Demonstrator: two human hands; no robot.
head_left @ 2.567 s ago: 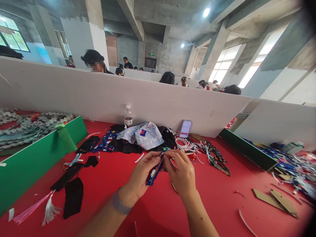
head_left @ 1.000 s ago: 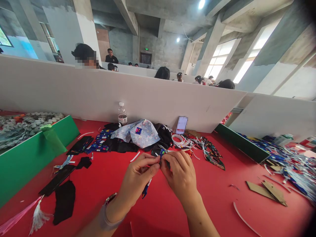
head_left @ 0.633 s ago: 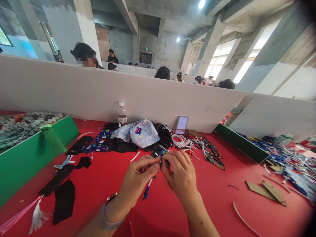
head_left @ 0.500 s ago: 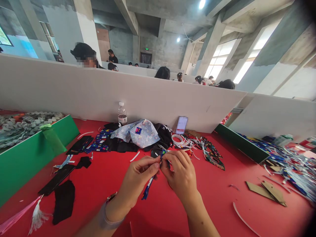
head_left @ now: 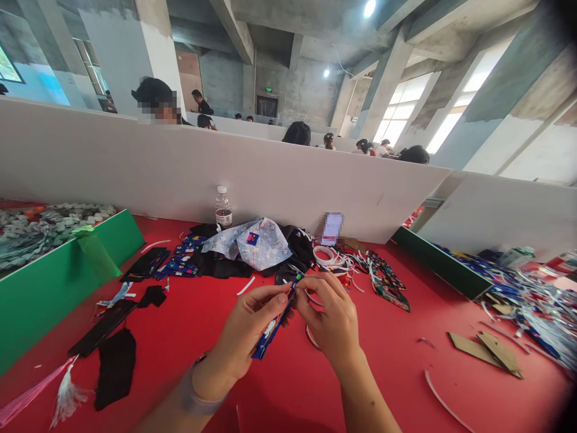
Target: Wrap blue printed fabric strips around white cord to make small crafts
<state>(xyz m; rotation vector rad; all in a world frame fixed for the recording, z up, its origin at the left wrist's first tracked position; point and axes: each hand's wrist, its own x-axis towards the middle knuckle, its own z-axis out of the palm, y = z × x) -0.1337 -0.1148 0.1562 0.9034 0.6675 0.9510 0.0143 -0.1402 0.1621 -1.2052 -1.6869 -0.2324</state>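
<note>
While both hands (head_left: 288, 322) pinch it, blue strip (head_left: 274, 323) slants up-right

open: bare red tabletop (head_left: 189, 337) near side | blocked: fabric pile (head_left: 252, 246), white partition (head_left: 180, 174) behind

Pink tassel (head_left: 27, 397) cut by left edge, card (head_left: 332, 228) blurred (label unreadable)
</note>
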